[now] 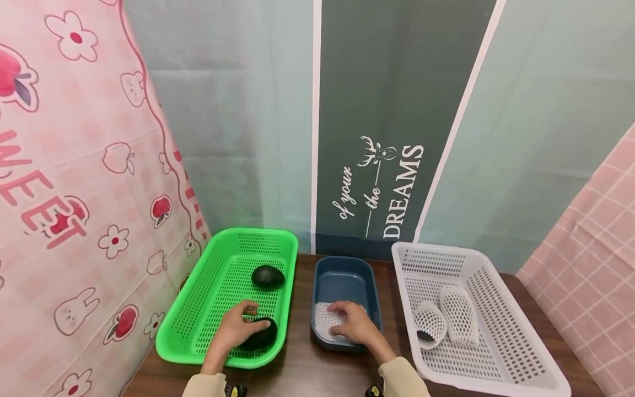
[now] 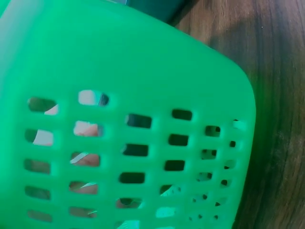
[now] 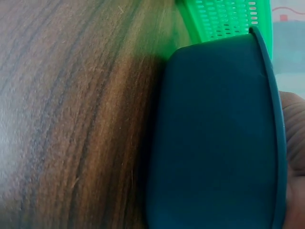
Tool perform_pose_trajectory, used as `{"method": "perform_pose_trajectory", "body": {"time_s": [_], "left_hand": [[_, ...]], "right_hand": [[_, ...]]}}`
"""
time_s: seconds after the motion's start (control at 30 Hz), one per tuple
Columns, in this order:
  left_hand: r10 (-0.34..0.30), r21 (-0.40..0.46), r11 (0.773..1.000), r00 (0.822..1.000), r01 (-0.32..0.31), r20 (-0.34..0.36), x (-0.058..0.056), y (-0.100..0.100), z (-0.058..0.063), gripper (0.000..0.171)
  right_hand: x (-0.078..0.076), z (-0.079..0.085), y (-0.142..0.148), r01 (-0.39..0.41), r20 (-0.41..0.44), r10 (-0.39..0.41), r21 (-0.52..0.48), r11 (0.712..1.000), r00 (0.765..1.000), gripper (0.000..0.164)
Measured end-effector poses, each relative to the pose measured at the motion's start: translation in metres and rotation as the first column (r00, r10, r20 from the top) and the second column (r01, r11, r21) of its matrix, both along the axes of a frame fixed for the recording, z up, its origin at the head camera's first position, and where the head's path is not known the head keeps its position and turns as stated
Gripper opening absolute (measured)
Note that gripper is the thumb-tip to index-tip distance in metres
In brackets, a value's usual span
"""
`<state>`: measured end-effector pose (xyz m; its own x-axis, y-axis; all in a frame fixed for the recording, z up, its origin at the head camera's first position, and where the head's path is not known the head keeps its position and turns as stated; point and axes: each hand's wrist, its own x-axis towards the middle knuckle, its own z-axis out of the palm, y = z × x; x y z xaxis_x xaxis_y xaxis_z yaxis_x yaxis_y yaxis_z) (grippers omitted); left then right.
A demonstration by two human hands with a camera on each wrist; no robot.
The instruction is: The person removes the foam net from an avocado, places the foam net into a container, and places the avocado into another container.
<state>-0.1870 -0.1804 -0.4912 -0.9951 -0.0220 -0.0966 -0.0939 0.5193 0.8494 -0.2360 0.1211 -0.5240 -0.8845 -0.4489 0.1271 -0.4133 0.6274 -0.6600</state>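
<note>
In the head view, my left hand (image 1: 237,328) reaches into the green basket (image 1: 168,333), its fingers and thumb apart. The thumb lies over a dark, egg-shaped avocado (image 1: 261,341) in the near right corner. Another avocado (image 1: 268,277) lies farther back in the same basket. My right hand (image 1: 358,325) is over the near half of the blue box (image 1: 342,284), thumb and fingers parted above a white foam net (image 1: 323,321) inside it. The right wrist view has the box's outer wall (image 3: 214,138) with part of the hand (image 3: 295,138) beyond the rim.
A white basket (image 1: 533,353) at the right holds two foam-netted pieces; dark skin shows at the end of the rounder one (image 1: 430,325), beside the longer one (image 1: 458,317). All containers stand on a brown wooden table (image 1: 297,369). Printed cloths (image 1: 238,121) hang behind and at both sides.
</note>
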Motion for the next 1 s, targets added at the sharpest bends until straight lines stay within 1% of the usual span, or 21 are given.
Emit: {"method": "perform_pose_trajectory", "body": {"time_s": [0.17, 0.23, 0.37, 0.5, 0.6, 0.73, 0.83, 1.0], "left_hand": [[0.057, 0.014, 0.998, 0.998, -0.057, -0.039, 0.001, 0.001, 0.003, 0.065], [0.070, 0.016, 0.997, 0.995, -0.069, -0.066, 0.001, 0.002, 0.005, 0.065], [0.092, 0.022, 0.996, 0.989, -0.090, -0.113, 0.001, 0.005, 0.012, 0.062], [0.128, 0.022, 0.992, 0.977, -0.126, -0.171, 0.004, 0.009, 0.020, 0.059], [0.149, 0.027, 0.989, 0.966, -0.146, -0.211, 0.003, 0.012, 0.025, 0.057], [0.171, 0.038, 0.985, 0.952, -0.167, -0.254, 0.003, 0.016, 0.030, 0.057], [0.188, 0.052, 0.982, 0.938, -0.181, -0.291, 0.003, 0.021, 0.035, 0.057], [0.224, 0.127, 0.973, 0.923, -0.193, -0.314, 0.004, 0.031, 0.040, 0.055]], "right_hand": [[0.003, 0.004, 0.000, 0.018, -0.019, -0.020, -0.097, 0.995, 1.000, 0.035], [0.004, 0.009, 0.001, 0.024, -0.024, -0.028, -0.147, 0.989, 0.999, 0.033], [0.007, 0.019, 0.003, 0.038, -0.006, -0.041, -0.226, 0.973, 0.999, 0.031], [0.012, 0.027, 0.005, 0.046, 0.020, -0.042, -0.261, 0.964, 0.999, 0.029], [0.023, 0.048, 0.004, 0.043, 0.057, -0.027, -0.293, 0.955, 0.998, 0.027], [0.037, 0.077, 0.002, 0.031, 0.080, -0.005, -0.333, 0.942, 0.997, 0.026], [0.039, 0.083, 0.005, 0.022, 0.060, -0.001, -0.348, 0.937, 0.998, 0.027], [0.041, 0.091, 0.010, -0.004, 0.024, 0.014, -0.370, 0.929, 1.000, 0.029]]}}
